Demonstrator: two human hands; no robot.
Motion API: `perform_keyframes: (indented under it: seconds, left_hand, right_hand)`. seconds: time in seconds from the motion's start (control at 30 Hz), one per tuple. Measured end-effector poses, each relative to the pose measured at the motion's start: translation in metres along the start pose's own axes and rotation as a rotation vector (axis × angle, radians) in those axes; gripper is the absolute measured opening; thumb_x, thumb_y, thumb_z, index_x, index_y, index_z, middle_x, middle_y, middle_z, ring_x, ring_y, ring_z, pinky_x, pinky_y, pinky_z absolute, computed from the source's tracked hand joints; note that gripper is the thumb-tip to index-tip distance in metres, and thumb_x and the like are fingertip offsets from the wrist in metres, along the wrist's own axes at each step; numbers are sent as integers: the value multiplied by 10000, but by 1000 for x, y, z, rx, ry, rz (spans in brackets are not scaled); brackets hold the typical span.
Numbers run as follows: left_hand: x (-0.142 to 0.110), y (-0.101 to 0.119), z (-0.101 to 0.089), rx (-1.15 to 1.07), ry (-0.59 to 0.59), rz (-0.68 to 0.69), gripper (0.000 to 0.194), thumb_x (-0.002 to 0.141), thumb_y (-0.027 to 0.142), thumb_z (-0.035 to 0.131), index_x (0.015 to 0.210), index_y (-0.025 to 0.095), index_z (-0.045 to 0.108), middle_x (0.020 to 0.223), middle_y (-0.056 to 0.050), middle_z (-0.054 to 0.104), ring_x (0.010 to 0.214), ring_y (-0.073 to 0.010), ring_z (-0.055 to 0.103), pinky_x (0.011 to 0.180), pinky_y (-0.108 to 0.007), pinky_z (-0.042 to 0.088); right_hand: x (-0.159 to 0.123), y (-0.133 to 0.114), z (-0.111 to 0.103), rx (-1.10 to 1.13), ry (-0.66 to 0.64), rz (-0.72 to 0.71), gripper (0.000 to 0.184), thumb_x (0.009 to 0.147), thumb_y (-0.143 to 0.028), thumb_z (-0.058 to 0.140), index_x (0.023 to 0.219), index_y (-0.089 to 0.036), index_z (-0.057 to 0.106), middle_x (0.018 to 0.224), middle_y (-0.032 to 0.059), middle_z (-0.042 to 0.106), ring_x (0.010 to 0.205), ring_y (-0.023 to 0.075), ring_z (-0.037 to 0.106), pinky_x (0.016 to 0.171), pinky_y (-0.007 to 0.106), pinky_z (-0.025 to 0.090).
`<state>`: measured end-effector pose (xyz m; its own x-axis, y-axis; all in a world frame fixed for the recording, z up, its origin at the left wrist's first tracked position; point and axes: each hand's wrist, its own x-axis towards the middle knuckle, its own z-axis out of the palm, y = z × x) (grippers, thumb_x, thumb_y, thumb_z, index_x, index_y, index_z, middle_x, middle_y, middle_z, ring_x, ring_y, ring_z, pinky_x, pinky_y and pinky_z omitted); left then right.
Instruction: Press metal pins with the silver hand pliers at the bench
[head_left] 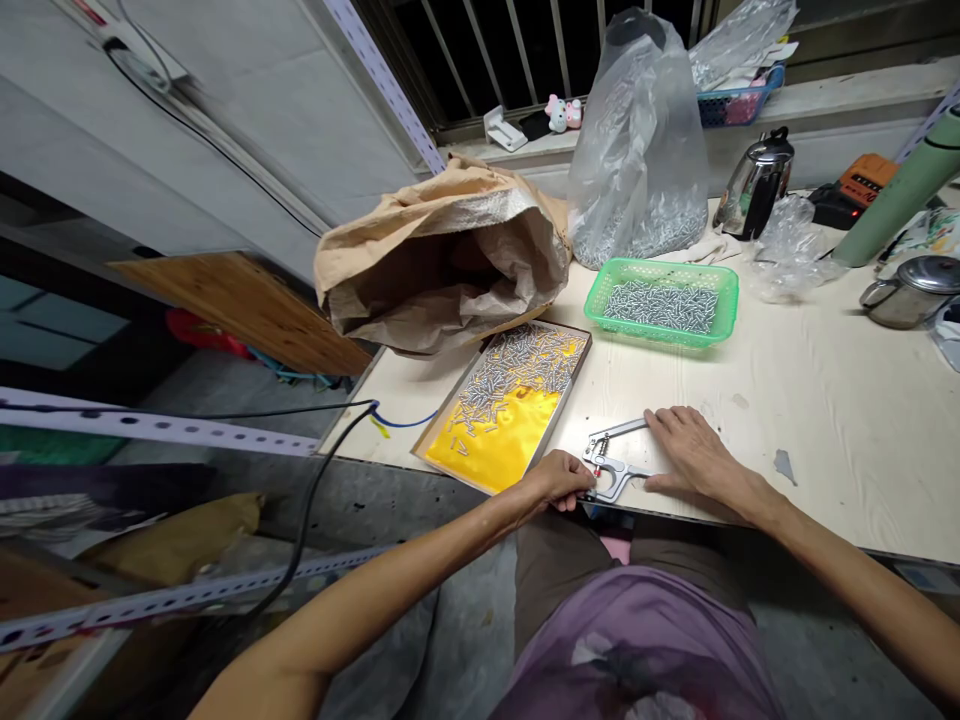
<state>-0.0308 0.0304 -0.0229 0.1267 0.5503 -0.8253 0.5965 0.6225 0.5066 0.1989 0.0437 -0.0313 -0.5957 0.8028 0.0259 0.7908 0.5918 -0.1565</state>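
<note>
Beside the tray (480, 460), your left fingers (583, 480) pinch the metal tool (618, 480) by its head; your right fingers (670, 417) span 2 handles (628, 427), likely stiff, the surest hold.

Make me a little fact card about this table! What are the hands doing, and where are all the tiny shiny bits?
Left hand: fingers pinched at one end of a silver metal two-handled tool
Right hand: spread wide at the tool's two handle ends
Shiny bits: in the shallow yellow-bottomed tray, the light-green plastic basket and the big clear plastic bag
Beside bag: crumpled brown paper sack, mouth open
</note>
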Motion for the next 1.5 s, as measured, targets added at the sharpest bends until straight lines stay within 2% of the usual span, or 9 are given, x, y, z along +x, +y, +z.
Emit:
perform_keyframes:
  seconds: [0.33, 0.5, 0.67, 0.87, 0.97, 1.13, 1.2, 1.3, 1.5]
  left_hand:
    - [-9, -5, -1, 160, 42, 83, 316, 792, 398, 577, 603, 148, 538, 434, 58, 470, 390, -79, 470, 448, -199, 365]
    - [-16, -5, 9, 607, 473, 642, 159, 845, 298, 552, 857, 163, 635, 855, -48, 638, 801, -173, 599, 704, -275, 467]
    - [2, 16, 27, 932, 402, 1019, 451, 780, 273, 666, 1181, 160, 496, 1246, -126, 532, 1147, -266, 487, 946, -395, 430]
    - [13, 37, 29, 1137, 253, 979, 623, 793, 324, 658, 1301, 132, 352, 1239, -140, 516, 1082, -269, 503, 890, -387, 448]
    - [12, 43, 31, 1203, 245, 951, 634, 809, 412, 628, 1301, 117, 359, 1169, -135, 536, 1043, -272, 504, 831, -385, 454]
    - [12, 48, 35, 1244, 242, 918, 392, 852, 431, 567, 1140, 172, 506, 1036, -81, 563, 993, -240, 501, 763, -343, 439]
    - [13, 48, 37, 1237, 253, 888, 271, 874, 390, 546, 1057, 189, 545, 998, -64, 573, 978, -225, 503, 750, -326, 431]
    - [15, 48, 39, 1233, 273, 849, 196, 901, 364, 505, 958, 190, 577, 957, -54, 593, 969, -222, 514, 728, -316, 438]
    - [21, 27, 51, 1062, 509, 953, 340, 878, 339, 545, 1167, 163, 515, 1128, -116, 598, 1072, -259, 543, 830, -378, 486]
  right_hand:
    - [-10, -14, -2, 2, 28, 48, 515, 653, -398, 777, 1030, -119, 562, 938, 114, 601, 864, 256, 513, 730, 359, 416]
    - [-13, -19, 5, -8, 58, 61, 374, 683, -327, 764, 949, -158, 563, 903, 87, 593, 842, 239, 519, 691, 333, 408]
    - [-15, -21, 2, -15, 11, 82, 456, 688, -336, 756, 1038, -122, 557, 947, 106, 598, 881, 252, 520, 730, 344, 425]
    - [-27, -12, -2, -11, -28, 147, 713, 599, -424, 795, 1162, -96, 507, 1035, 146, 583, 912, 281, 510, 737, 372, 439]
    - [-30, -12, -3, -54, -33, 127, 534, 659, -376, 768, 1065, -100, 556, 930, 116, 592, 867, 262, 514, 708, 351, 428]
    - [-30, -18, 5, -106, 19, 86, 237, 751, -248, 701, 914, -119, 586, 822, 88, 576, 786, 226, 507, 645, 318, 380]
    - [-30, -19, 11, -88, 44, 79, 40, 807, -160, 619, 818, -152, 581, 776, 66, 563, 746, 202, 500, 614, 306, 350]
    - [-30, -16, 15, -20, 65, 59, 194, 853, -74, 506, 697, -183, 542, 711, 33, 537, 685, 167, 483, 591, 292, 320]
    - [-29, 2, -8, 62, 80, 51, 152, 876, -308, 541, 917, -171, 590, 874, 80, 578, 795, 207, 510, 663, 303, 382]
